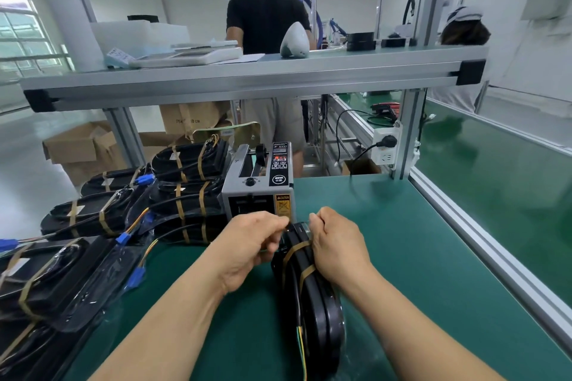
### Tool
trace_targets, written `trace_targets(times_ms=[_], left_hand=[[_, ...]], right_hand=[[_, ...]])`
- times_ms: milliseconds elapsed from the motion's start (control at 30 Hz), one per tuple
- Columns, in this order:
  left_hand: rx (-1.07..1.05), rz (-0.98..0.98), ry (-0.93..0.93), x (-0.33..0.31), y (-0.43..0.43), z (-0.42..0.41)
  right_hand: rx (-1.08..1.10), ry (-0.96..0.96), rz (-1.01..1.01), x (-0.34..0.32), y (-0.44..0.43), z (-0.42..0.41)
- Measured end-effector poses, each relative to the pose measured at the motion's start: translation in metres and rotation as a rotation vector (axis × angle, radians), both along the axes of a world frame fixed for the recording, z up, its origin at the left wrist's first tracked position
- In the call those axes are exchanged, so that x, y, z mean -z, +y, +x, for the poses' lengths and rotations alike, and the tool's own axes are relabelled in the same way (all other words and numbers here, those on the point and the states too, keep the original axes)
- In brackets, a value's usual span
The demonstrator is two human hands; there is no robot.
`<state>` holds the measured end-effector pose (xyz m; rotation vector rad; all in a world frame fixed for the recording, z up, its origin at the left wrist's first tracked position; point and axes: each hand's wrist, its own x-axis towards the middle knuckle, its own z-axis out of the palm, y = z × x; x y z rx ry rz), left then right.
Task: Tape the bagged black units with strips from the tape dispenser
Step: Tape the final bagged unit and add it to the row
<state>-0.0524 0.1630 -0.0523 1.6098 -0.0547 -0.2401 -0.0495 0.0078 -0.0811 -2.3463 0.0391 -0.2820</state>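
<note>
Head view: a glossy, oval bagged black unit (312, 303) stands on edge on the green-matted tabletop (418, 257), just at 6 o'clock of the grey box-shaped tape dispenser (258, 185). Two tan tape strips (295, 249) cross its far end. The left hand (250, 244) reaches in from 9 o'clock, its grip pinched at the unit's far tip; what lies between the fingertips cannot be told. The right hand (337, 244) has its grip curled round the 3 o'clock edge, over the strips. A stack of taped black units (93, 257) lies at 9 o'clock. The likely risk is that the slick bag slides under the fingers and the upright unit tips, leaving a strip creased or stuck to itself.
</note>
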Motion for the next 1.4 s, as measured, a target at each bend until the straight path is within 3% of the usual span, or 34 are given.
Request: trace_targets(times_ms=[333,967,1400], left_hand=[[0.083,0.303,-0.097,-0.006,-0.009,0.021],[0.121,0.359,-0.083,0.002,-0.008,0.038],[0.026,0.476,-0.258,0.006,-0.013,0.035]], right_hand=[[0.003,0.021,0.037,0.002,-0.001,0.001],[0.009,0.015,0.043,0.001,0.001,-0.001],[0.010,0.014,0.040,0.002,0.002,-0.001]])
